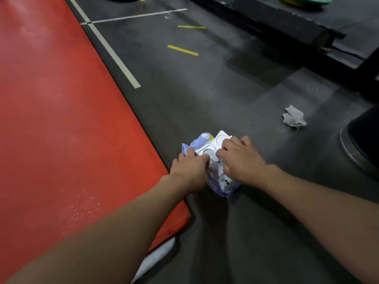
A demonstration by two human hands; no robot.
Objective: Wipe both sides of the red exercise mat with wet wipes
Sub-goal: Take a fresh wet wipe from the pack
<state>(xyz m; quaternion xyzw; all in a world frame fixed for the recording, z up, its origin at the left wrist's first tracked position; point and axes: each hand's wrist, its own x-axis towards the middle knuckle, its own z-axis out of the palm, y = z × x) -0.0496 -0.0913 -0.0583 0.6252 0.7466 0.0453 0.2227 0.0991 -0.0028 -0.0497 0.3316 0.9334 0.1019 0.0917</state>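
**A:** Where's your flat red padded exercise mat (61, 119)?

**B:** Filling the left of the frame, on the dark floor (205, 89). Your purple soft-plastic pack of wet wipes (200, 141) sits just beside its right edge, lower centre.

**A:** And your fingers?

**B:** Your left hand (190, 165) grips the pack's left end. Your right hand (240, 158) curls tight over its white flip lid (222, 138). A crumpled grey wipe (294, 117) lies at right.
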